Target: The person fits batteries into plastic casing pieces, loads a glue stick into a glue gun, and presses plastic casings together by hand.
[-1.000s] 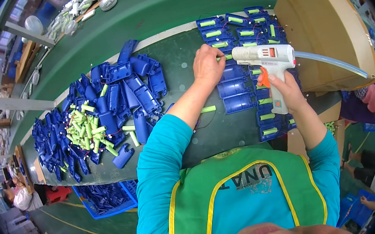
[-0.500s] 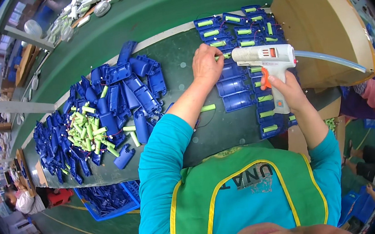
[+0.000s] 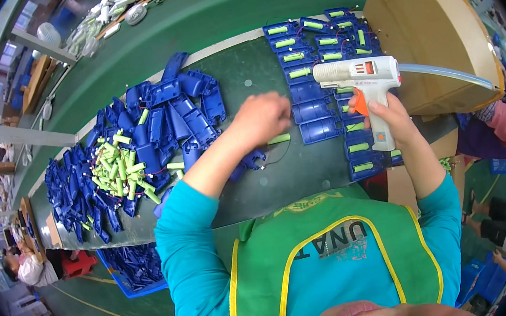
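Note:
My right hand [image 3: 396, 119] is closed round the grip of a white glue gun [image 3: 358, 69], one finger at its orange trigger. A clear glue stick [image 3: 447, 71] trails from the gun's back. Over the bench, left of the gun, is my left hand [image 3: 263, 118]; its fingers are curled and blurred, and I cannot make out anything in them. Just below it lies a light-green battery cell [image 3: 279, 138] with a thin wire. Rows of blue plastic shells stand under and around the gun; many hold a green cell [image 3: 299, 73], while several nearer ones, like this bare shell [image 3: 313, 112], hold none.
A heap of blue shells [image 3: 163, 93] and a pile of green cells [image 3: 115, 169] cover the bench's left side. A tall cardboard box [image 3: 418, 23] borders the rows at right. Beyond the bench runs a green belt [image 3: 213, 14]. A blue crate [image 3: 118, 283] of parts sits below, at left.
My left hand has drawn back from the rows, leftward and nearer to me, uncovering a shell with a green cell in it. The glue gun has barely moved.

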`<state>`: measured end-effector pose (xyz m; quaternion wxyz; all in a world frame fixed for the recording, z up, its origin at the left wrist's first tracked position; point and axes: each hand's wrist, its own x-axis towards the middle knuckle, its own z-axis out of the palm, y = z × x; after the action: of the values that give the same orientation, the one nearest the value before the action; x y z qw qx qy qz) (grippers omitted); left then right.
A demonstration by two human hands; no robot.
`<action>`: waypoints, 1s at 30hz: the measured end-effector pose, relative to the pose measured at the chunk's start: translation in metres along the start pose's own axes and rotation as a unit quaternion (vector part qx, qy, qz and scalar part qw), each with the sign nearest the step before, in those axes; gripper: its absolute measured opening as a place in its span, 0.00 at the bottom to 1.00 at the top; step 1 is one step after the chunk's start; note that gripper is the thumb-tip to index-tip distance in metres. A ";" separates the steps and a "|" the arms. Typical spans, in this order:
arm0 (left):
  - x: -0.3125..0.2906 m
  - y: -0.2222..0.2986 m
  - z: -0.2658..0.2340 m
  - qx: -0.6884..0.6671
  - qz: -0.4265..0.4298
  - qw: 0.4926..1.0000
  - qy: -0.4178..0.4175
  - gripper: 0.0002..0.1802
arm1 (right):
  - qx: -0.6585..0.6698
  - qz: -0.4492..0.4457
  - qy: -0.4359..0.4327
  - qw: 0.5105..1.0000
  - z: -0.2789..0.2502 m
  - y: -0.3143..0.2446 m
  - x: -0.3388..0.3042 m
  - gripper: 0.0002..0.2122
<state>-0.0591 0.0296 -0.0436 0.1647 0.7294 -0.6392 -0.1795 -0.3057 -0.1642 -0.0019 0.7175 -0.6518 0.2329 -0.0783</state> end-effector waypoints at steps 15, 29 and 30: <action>-0.027 0.003 0.008 -0.177 -0.026 0.977 0.118 0.19 | -0.103 0.001 -0.040 0.994 0.007 0.012 -0.003 0.17; 0.047 0.017 0.044 -0.242 -0.104 0.934 0.242 0.10 | -0.047 0.038 -0.004 0.998 -0.009 0.002 -0.016 0.19; 0.050 0.018 0.046 -0.178 -0.070 0.945 0.267 0.11 | -0.027 0.055 0.015 0.998 -0.010 -0.001 -0.018 0.20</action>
<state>-0.0903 -0.0224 -0.0786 0.4435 0.7521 -0.4772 -0.0999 -0.3253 -0.1658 0.0031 0.6993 -0.6558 0.2812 -0.0426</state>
